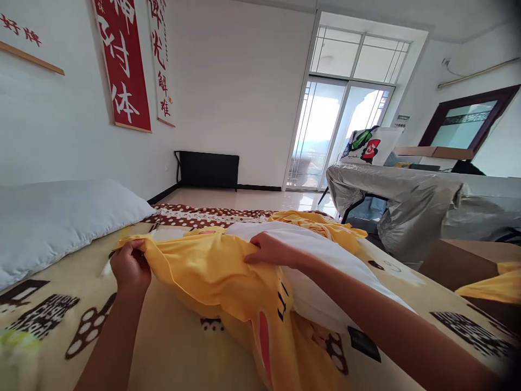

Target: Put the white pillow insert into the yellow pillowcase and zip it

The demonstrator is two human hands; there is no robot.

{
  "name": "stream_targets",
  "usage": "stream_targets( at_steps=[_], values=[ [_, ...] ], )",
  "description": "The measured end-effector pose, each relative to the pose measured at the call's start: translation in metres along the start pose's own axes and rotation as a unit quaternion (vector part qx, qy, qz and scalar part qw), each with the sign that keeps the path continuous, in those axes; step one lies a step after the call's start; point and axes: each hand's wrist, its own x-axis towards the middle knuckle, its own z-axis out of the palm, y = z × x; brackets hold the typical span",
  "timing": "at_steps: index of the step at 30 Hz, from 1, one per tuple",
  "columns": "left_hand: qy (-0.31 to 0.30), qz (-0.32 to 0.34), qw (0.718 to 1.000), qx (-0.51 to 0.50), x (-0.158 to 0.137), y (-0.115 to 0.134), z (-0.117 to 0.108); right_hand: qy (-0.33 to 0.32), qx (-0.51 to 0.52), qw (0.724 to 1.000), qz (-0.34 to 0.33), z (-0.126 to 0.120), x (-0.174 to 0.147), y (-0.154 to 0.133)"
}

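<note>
Both hands clenched the yellow pillowcase (211, 271) edge: left hand (130, 267) at center-left, right hand (271, 251) mid-frame nearer the white pillow (325, 271) running toward the lower right.

The yellow pillowcase (211, 277) hides the near part of the white pillow (325, 271) and the left hand's (131, 267) fingertips, the bottom edge cuts both forearms, the left edge cuts the grey pillow (57, 222), and the bottom-left corner is blurred
</note>
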Motion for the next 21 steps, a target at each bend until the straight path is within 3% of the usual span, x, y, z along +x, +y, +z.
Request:
stream_targets(
  at_steps=[3, 7, 9, 13, 17, 21],
  values=[
    [0.012, 0.007, 1.000, -0.008, -0.008, 0.000, 0.007, 0.041, -0.107, 0.992, -0.041, 0.014, 0.011, -0.003],
    [0.042, 0.005, 0.999, -0.018, -0.009, -0.002, 0.006, 0.131, -0.219, 0.962, -0.099, 0.031, 0.017, 0.015],
    [0.055, -0.009, 0.998, -0.022, -0.006, -0.004, 0.005, 0.183, -0.162, 0.968, -0.065, 0.032, 0.021, 0.025],
    [0.073, -0.036, 0.996, -0.019, -0.003, -0.008, 0.006, 0.240, 0.102, 0.965, 0.036, 0.020, 0.033, 0.042],
    [0.038, -0.066, 0.997, -0.006, -0.004, -0.010, 0.007, 0.188, 0.212, 0.956, 0.073, 0.016, 0.040, 0.051],
    [0.029, -0.080, 0.996, 0.009, -0.003, -0.010, 0.005, 0.076, 0.274, 0.956, 0.079, 0.014, 0.036, 0.053]
  ],
)
